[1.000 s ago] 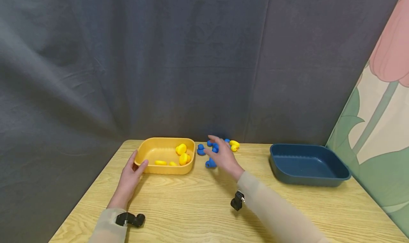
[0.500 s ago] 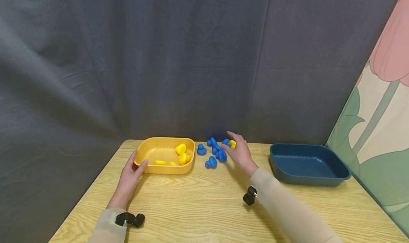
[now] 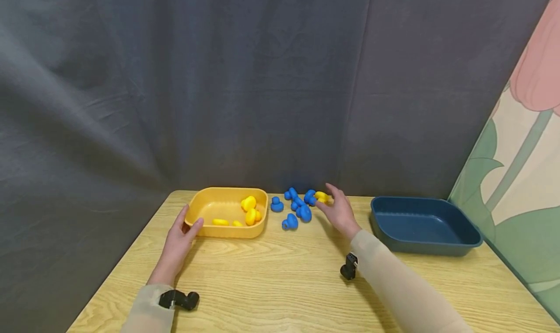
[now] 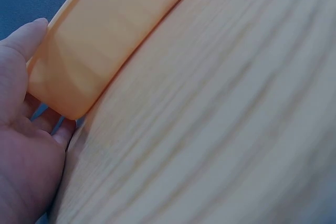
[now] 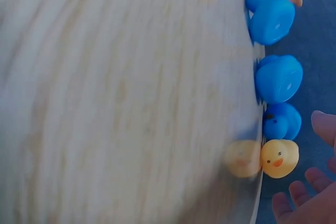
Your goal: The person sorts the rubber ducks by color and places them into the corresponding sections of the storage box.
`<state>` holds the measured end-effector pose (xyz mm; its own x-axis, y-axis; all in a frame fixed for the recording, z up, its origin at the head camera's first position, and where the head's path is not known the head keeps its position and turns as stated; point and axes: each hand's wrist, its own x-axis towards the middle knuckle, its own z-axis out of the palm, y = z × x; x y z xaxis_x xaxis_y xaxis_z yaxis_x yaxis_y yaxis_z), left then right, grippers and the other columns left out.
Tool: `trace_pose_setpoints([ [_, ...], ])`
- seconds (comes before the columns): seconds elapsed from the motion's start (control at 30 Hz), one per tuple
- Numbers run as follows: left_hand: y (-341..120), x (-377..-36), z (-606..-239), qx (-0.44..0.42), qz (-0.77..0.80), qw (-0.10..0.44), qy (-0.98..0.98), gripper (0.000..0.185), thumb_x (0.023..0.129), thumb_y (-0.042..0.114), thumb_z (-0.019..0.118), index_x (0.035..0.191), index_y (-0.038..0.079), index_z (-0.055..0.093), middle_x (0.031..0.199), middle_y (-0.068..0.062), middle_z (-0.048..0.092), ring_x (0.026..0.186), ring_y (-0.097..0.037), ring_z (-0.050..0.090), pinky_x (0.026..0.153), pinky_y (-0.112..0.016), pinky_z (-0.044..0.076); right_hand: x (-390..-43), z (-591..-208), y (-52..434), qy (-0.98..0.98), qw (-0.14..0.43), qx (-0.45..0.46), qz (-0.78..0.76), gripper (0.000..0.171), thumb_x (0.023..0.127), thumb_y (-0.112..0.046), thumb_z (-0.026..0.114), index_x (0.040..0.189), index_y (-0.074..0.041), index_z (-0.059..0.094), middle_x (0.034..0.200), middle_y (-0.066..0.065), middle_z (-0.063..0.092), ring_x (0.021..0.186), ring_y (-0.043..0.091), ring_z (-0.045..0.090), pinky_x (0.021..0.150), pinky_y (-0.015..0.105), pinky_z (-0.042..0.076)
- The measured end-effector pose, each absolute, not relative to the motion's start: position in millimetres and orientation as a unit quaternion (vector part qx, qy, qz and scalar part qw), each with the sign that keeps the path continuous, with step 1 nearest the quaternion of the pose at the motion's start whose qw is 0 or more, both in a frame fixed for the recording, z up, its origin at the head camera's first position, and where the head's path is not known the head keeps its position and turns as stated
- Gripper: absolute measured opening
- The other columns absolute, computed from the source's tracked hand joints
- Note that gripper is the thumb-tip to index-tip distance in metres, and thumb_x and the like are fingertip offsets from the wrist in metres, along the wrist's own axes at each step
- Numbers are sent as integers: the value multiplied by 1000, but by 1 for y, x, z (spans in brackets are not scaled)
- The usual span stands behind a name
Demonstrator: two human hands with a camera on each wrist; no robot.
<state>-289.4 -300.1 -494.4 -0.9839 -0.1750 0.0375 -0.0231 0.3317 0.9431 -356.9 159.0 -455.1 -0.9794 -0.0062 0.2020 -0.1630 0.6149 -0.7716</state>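
Our spread right hand (image 3: 342, 216) has moved rightward; its wrist view alone shows the yellow toy duck (image 5: 283, 153) face-on. Our left hand (image 3: 178, 238) grips an oblong yellow plastic tub (image 3: 232, 232).

Dark grey curtain (image 3: 262, 90) behind a pale wooden table (image 3: 262, 284), pink-and-green floral panel (image 3: 525, 177) at right.

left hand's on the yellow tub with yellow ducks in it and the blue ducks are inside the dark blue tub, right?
No, the blue ducks aren't in the dark blue tub: the head view shows them on the table, between it and the yellow tub. The left hand is on the yellow tub, which holds yellow ducks.
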Motion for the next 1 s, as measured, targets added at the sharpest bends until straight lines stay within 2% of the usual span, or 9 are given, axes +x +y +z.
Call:
trace_pose_setpoints([
  [0.33,-300,-290,-495,61,-575,67,-813,98,111,52,65,180,21,3,185,-14,9,168,-37,18,132,-50,25,-367,-466,165,-889,49,44,453,76,110,-20,72,173,-4,32,174,28,32,155,50,36,127,64,33],
  [0.53,-300,-291,-496,56,-578,72,-811,94,112,45,65,180,19,5,185,-15,10,168,-38,19,131,-51,26,-371,-472,168,-881,24,46,471,80,110,-19,72,174,-6,28,177,27,26,158,50,32,129,63,30],
  [0.73,-300,-290,-494,55,-578,72,-811,94,113,45,65,180,19,5,185,-15,10,168,-38,19,132,-51,25,-375,-475,169,-879,8,60,474,83,110,-19,73,175,-4,24,178,28,22,161,50,26,131,63,23],
  [1.0,-299,-290,-495,58,-578,70,-811,93,113,44,64,180,19,5,185,-15,10,168,-37,18,132,-50,24,-382,-476,170,-897,1,63,438,82,110,-20,72,174,-1,24,176,31,23,161,51,27,132,61,22],
])
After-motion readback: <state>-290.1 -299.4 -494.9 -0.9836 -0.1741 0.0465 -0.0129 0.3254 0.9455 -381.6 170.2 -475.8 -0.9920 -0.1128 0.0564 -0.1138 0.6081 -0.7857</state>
